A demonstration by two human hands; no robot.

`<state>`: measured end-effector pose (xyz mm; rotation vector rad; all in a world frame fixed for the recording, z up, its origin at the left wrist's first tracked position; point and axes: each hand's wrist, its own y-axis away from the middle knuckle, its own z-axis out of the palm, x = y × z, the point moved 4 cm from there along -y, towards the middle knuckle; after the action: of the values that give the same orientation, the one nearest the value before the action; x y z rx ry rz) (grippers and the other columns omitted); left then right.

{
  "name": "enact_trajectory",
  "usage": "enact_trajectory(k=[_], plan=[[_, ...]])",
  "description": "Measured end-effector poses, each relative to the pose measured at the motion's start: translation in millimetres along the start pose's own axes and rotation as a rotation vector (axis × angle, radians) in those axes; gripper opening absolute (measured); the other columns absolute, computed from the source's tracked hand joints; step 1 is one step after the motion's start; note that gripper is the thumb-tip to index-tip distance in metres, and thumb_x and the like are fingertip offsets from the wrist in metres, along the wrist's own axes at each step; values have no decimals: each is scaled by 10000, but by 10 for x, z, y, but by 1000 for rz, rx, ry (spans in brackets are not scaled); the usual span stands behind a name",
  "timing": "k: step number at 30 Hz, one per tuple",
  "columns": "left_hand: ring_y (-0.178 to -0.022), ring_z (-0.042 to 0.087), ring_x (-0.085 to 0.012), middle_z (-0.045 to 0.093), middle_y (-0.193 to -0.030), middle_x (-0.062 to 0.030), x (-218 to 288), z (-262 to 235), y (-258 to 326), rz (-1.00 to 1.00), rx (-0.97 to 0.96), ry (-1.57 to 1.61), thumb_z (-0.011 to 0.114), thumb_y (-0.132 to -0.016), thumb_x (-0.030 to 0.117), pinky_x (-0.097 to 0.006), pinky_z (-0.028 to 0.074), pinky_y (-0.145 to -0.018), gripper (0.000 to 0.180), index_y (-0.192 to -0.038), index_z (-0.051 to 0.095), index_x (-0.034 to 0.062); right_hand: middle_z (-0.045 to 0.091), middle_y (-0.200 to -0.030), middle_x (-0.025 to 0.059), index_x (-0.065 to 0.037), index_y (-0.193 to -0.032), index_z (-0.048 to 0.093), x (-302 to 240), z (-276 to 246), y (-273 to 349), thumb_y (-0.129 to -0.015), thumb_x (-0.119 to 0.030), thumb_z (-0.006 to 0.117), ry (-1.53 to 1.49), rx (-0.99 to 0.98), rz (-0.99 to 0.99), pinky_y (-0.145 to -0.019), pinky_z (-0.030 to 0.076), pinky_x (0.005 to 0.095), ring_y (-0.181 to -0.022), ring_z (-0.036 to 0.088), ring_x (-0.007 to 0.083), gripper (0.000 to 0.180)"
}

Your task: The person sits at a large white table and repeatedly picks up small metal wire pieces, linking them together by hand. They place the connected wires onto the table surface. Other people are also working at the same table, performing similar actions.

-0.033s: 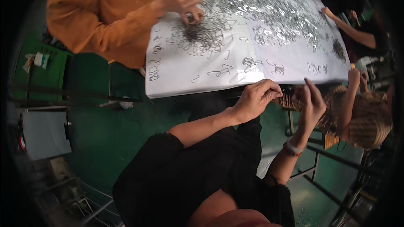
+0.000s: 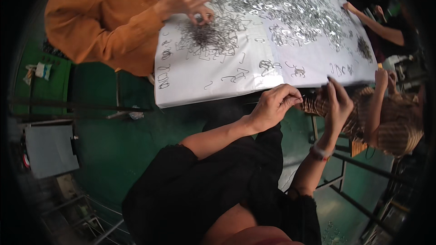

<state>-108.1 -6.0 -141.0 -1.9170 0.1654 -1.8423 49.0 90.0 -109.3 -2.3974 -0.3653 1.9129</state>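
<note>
Just off the table's near edge, my left hand has its thumb and forefinger pinched together. Whatever lies between those fingertips is too small to make out. To its right, my right hand is raised with its fingers stretched up and somewhat apart. One of its fingertips looks dark, and I cannot tell why. Beyond both hands, small bent metal hooks lie in little groups along the white-covered table. A large spread of similar shiny pieces covers the far part.
At the left, a person in an orange-brown sleeve handles a dark heap of wire pieces. Another person in striped clothing is close on the right, and a bare forearm reaches in at far right. Metal bars stand near my right arm.
The table and the person at the left sit slightly further left in the picture. My right hand's fingers are a little higher; my left hand keeps its pinch.
</note>
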Motion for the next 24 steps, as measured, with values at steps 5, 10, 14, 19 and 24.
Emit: enact_trajectory(k=[5, 10, 14, 19, 24], plan=[[-788, 642, -157, 655, -836, -84, -93, 80, 9, -23, -68, -135, 608, -866, 14, -272, 512, -708, 44, -893, 585, -12, 673, -804, 176, 35, -1016, 668, 1189, 194, -1205, -870, -152, 607, 212, -173, 39, -596, 517, 281, -611, 633, 177, 245], [-813, 638, -189, 638, -861, -92, -130, 29, 37, -10, -111, -194, 624, -844, -1, -289, 514, -725, 43, -880, 601, -8, 605, -863, 235, 42, -786, 670, 1752, 761, -1750, -762, -149, 678, 951, -112, -399, -723, 502, 430, -800, 610, 374, 193], [-821, 638, -178, 629, -873, -83, -111, -71, 90, -36, -85, -170, 623, -847, 7, -284, 516, -725, 68, -905, 594, -13, 597, -956, 202, 4, -799, 655, 1763, 1013, -1894, -798, -89, 577, 1007, -112, -355, -718, 509, 476, -897, 594, 369, 121], [-828, 629, -216, 623, -861, -90, -75, -108, 81, 49, -102, -269, 626, -842, 21, -315, 499, -739, 50, -877, 597, -1, 632, -751, 185, -3, -867, 560, 1524, 600, -1667, -834, -132, 594, 546, 19, -368, -652, 483, 417, -705, 629, 361, 137], [-765, 613, -234, 614, -831, -97, -92, -72, 116, 59, -92, -176, 609, -845, 32, -328, 479, -700, 67, -903, 585, 9, 588, -750, 10, -13, -1012, 616, 655, 343, -542, -910, -107, 538, 138, -211, -56, -483, 350, 207, -536, 424, 39, 159]])
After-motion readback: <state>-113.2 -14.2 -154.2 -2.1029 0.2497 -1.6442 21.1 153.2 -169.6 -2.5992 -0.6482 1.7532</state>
